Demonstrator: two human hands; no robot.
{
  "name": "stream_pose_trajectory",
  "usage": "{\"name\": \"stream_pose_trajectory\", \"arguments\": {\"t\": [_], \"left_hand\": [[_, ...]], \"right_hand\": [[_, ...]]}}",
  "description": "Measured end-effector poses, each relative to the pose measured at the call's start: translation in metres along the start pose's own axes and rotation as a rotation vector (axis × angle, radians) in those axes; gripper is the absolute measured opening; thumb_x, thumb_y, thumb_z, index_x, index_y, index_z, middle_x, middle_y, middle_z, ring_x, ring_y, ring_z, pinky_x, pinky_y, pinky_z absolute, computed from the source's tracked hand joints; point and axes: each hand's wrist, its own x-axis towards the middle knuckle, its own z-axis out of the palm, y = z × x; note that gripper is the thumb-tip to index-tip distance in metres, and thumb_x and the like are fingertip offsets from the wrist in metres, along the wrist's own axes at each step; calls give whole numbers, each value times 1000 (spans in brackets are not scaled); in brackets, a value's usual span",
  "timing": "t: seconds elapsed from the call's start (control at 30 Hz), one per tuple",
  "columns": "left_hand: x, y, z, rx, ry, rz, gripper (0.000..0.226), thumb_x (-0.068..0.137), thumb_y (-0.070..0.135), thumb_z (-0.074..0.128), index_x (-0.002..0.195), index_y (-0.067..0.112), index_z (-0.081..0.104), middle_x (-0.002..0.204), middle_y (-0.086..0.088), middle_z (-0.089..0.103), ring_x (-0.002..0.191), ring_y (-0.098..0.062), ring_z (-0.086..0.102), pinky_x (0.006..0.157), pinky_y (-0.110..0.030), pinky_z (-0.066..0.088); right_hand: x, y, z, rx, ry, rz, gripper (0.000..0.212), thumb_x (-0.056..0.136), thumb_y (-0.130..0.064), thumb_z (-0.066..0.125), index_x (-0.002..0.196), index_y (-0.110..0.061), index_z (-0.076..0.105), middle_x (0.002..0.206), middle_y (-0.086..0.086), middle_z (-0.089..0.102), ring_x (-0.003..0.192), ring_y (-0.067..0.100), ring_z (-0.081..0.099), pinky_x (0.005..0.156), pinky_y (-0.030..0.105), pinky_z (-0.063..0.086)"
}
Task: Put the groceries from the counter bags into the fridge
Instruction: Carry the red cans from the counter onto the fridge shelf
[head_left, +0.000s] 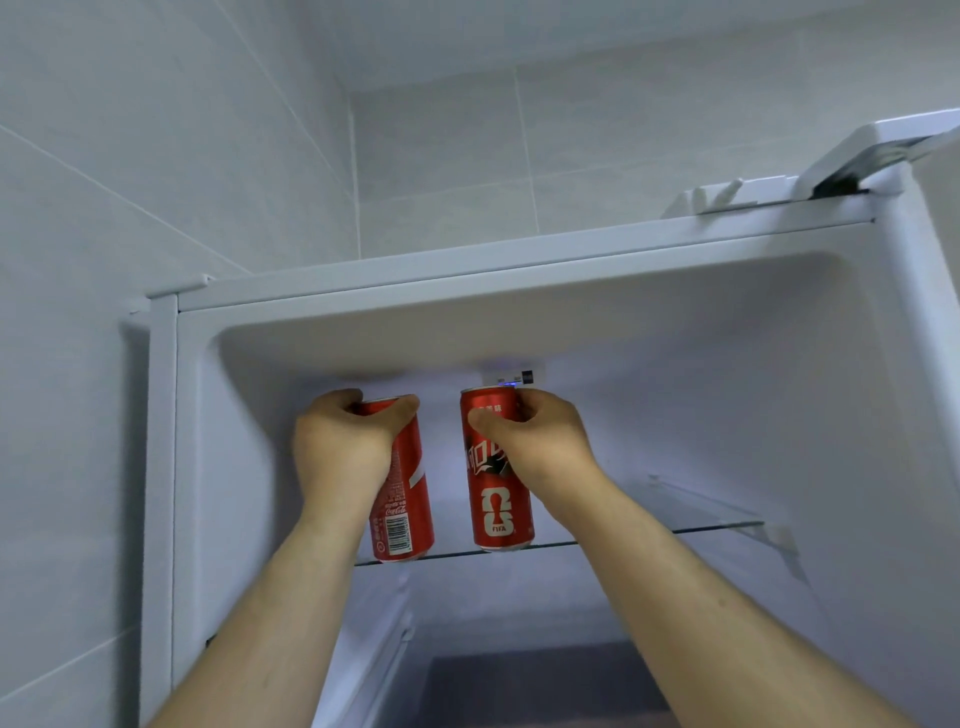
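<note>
Left hand wraps the left can, right hand wraps the right can, both upright at the glass shelf edge inside the fridge. Placing step; next: let go, w/o tipping them.

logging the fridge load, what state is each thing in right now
fridge: open
glass shelf: in place
left can: slightly tilted, top gripped by left hand, base at shelf edge
right can: upright, top gripped by right hand, base at shelf edge
</note>
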Motion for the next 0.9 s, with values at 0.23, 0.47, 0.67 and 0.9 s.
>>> {"name": "stream_pose_trajectory", "arguments": {"t": [0.23, 0.47, 0.67, 0.9], "left_hand": [[7, -9, 11, 13, -82, 1, 34, 74, 32, 81, 68, 27, 47, 66, 13, 52, 60, -8, 54, 65, -24, 46], [2, -31, 2, 19, -157, -58, 18, 72, 27, 81, 73, 21, 65, 70, 3, 70, 62, -17, 69, 67, -35, 58], [0, -41, 2, 20, -219, -85, 21, 73, 25, 81, 81, 26, 62, 79, 4, 69, 70, -18, 69, 69, -33, 56], [8, -54, 7, 30, -224, -89, 21, 78, 23, 77, 77, 30, 57, 79, 4, 66, 71, -17, 67, 69, -31, 52]], "right_hand": [[6, 11, -14, -177, -251, 106, 18, 85, -34, 73, 93, -30, 57, 88, -12, 66, 78, 4, 64, 69, 23, 49], [15, 23, -16, -150, -343, 235, 25, 80, -31, 79, 92, -24, 59, 91, -8, 68, 83, 10, 66, 74, 26, 54], [25, 26, 5, -187, -364, 250, 40, 82, -31, 77, 116, -18, 59, 98, -6, 66, 96, 17, 66, 86, 34, 53], [47, 34, 10, -233, -416, 249, 38, 82, -27, 78, 114, -15, 61, 108, 2, 70, 97, 18, 68, 79, 30, 56]]}}
